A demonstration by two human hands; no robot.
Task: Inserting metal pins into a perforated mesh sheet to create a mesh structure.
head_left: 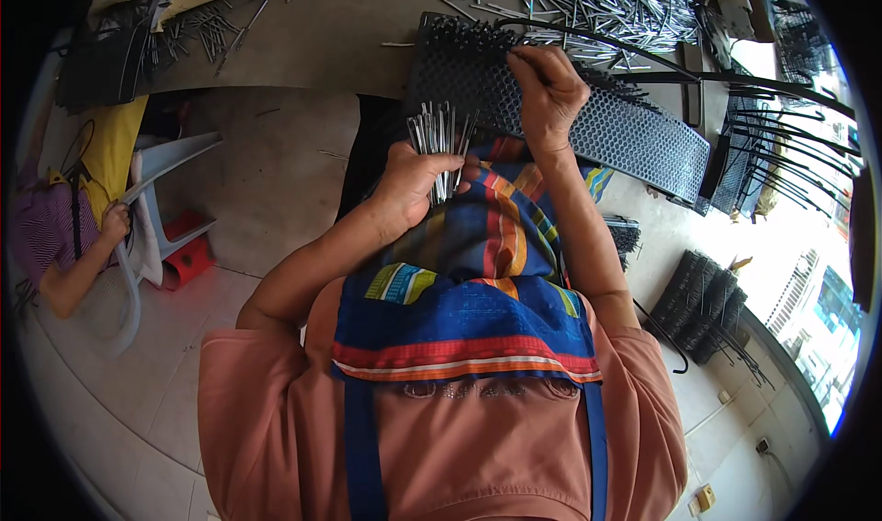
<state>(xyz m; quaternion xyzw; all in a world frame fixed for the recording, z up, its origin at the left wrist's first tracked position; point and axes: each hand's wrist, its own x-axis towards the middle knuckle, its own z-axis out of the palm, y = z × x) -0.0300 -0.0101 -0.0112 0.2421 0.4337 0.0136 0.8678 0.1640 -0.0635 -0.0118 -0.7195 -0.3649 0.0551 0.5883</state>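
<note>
Nearest me: the person's blue striped apron [469, 323] over the lap. Just past it, left hand [404, 186] clamped round a bundle of thin metal rods [441, 135], thumb across the front, rods in front of the body, above the lap cloth. Rods look light, stiff and probably slick; I'd expect them to slide on each other and splay if the squeeze loosens, hard to break. Best hold: around the lower half, as now, or a single rod pinched near its free end. Long axis runs away from the body, free ends toward the table, fanning slightly; lower ends point back at the lap. Farther right, right hand [554, 94] is over the dark honeycomb panel [638, 144], thumb and fingertips together; can't tell if anything thin sits between them. Panel looks rigid, best taken by its long edges; long axis slants from far left to near right, black prongs [459, 36] crowding its far edge. Beyond it, a heap of loose rods [629, 11] on the table [344, 39], pointing every which way.
</note>
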